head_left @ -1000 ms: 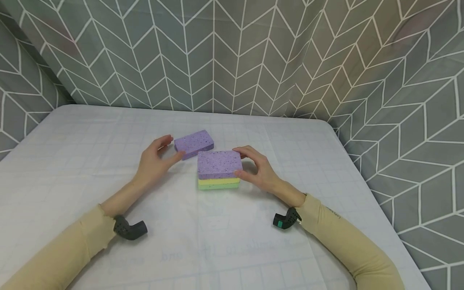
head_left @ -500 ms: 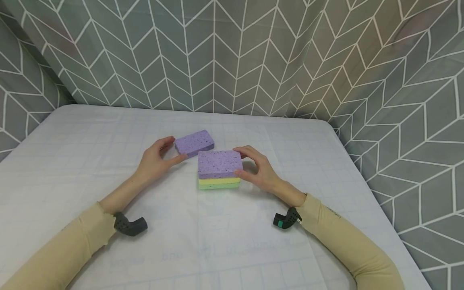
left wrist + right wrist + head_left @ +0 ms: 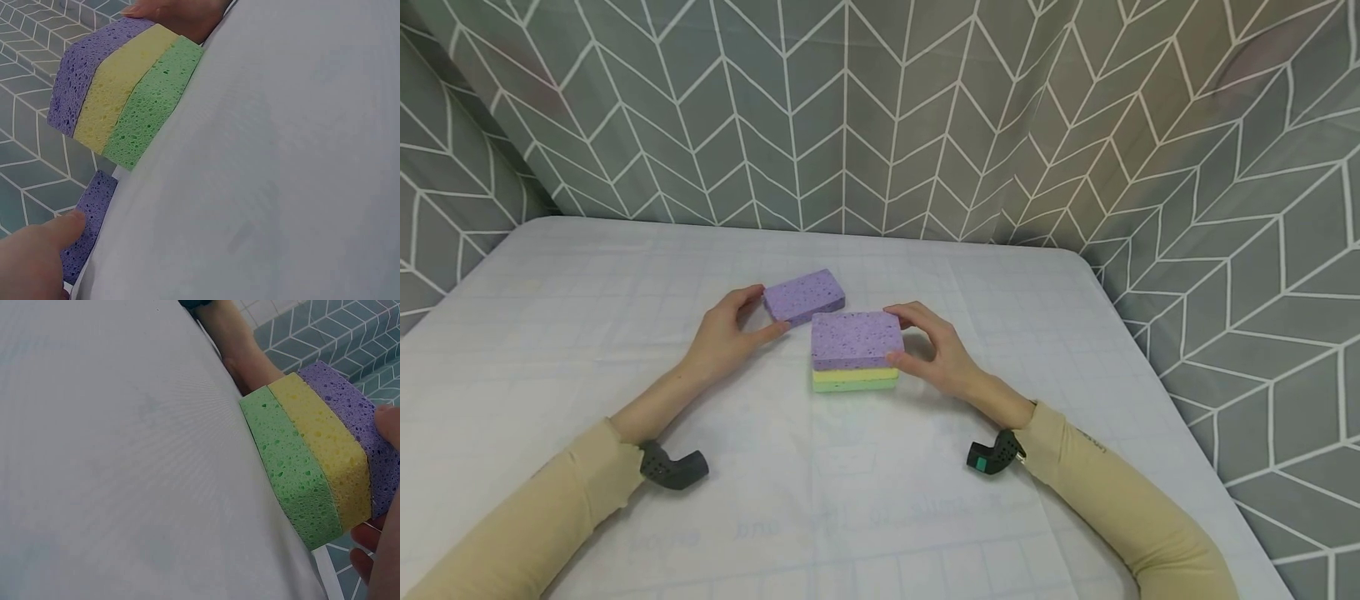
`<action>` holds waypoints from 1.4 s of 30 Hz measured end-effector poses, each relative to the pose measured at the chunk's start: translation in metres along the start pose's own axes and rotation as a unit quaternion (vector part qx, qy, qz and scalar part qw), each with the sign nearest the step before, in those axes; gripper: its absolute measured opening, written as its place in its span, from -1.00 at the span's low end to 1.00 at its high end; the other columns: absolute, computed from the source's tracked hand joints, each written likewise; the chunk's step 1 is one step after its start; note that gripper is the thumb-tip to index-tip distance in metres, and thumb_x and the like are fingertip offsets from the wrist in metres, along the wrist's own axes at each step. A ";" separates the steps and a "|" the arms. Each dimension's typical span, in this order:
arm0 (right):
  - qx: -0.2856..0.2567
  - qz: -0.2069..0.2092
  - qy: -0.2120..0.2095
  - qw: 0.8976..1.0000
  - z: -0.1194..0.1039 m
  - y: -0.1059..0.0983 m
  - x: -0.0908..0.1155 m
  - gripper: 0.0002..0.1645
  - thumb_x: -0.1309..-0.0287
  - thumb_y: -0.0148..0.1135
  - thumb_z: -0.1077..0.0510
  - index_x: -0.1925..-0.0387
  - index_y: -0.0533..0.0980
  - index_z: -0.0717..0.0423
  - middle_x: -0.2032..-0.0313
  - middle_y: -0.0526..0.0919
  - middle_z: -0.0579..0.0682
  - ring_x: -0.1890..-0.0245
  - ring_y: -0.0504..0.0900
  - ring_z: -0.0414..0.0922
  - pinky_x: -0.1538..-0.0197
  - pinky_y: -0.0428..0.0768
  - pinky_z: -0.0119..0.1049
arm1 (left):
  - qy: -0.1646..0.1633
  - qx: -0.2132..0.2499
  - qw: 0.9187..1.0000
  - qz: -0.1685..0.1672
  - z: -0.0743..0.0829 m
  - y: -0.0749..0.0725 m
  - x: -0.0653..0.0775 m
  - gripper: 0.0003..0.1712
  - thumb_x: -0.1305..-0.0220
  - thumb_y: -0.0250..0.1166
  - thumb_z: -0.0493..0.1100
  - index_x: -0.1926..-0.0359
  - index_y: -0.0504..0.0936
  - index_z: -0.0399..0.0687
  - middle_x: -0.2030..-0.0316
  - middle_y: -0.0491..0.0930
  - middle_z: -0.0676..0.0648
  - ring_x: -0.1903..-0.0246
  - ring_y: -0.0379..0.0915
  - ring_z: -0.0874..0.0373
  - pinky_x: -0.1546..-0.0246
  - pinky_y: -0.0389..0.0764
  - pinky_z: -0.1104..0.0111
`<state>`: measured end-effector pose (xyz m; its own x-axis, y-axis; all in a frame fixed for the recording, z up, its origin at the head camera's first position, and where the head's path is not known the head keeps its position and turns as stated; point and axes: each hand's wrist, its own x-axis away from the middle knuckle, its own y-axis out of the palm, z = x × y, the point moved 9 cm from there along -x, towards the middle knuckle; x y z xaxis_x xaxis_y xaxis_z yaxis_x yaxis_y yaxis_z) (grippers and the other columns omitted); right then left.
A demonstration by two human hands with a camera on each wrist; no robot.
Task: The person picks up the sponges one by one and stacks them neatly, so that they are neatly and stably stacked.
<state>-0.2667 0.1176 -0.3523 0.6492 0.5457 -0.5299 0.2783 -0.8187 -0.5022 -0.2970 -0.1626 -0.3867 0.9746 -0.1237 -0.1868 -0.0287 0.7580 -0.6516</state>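
Note:
Three sponges form a stack mid-table: a speckled purple sponge [image 3: 857, 337] on top, a yellow sponge [image 3: 331, 444] under it and a green sponge [image 3: 287, 469] at the bottom. My right hand [image 3: 936, 350] grips the right end of the top purple one, thumb on its near side and fingers at the far side. Just behind and left of the stack, another purple sponge [image 3: 805, 296] lies flat and turned at an angle. My left hand [image 3: 726, 329] holds that one by its left end, the thumb [image 3: 65, 228] pressed on its near side.
A white cloth with faint printed lines covers the table [image 3: 760, 450]. Its back edge meets a grey curtain [image 3: 865, 117] with white zigzag lines, which continues down the right side. Small black cameras hang at both wrists.
My left hand has shifted slightly right and its fingers have come in against the loose purple sponge's left end. My right hand and the stack look unchanged.

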 end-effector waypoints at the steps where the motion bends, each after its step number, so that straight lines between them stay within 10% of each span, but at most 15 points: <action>1: 0.000 0.000 0.001 1.000 0.000 0.000 0.000 -0.25 -0.23 0.29 -0.18 -0.29 0.43 0.17 -0.08 0.58 0.11 -0.04 0.54 -0.06 -0.20 0.56 0.11 | 0.001 -0.002 1.000 0.000 0.000 0.000 0.000 -0.05 -0.26 0.40 0.09 -0.44 0.22 -0.36 -0.37 0.32 -0.38 -0.39 0.23 -0.27 -0.42 0.32 -0.06; 42: 0.000 -0.001 -0.007 1.000 -0.001 0.001 0.001 -0.28 -0.21 0.31 -0.08 -0.29 0.42 0.20 -0.07 0.58 0.12 0.00 0.54 -0.06 -0.14 0.59 0.08 | 0.013 0.007 1.000 0.020 0.002 -0.001 0.004 -0.09 -0.22 0.45 0.02 -0.42 0.26 -0.34 -0.34 0.37 -0.36 -0.32 0.34 -0.26 -0.37 0.42 0.00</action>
<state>-0.2650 0.1175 -0.3524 0.6389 0.5503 -0.5375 0.2799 -0.8171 -0.5039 -0.2922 -0.1628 -0.3851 0.9666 -0.1100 -0.2316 -0.0639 0.7713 -0.6332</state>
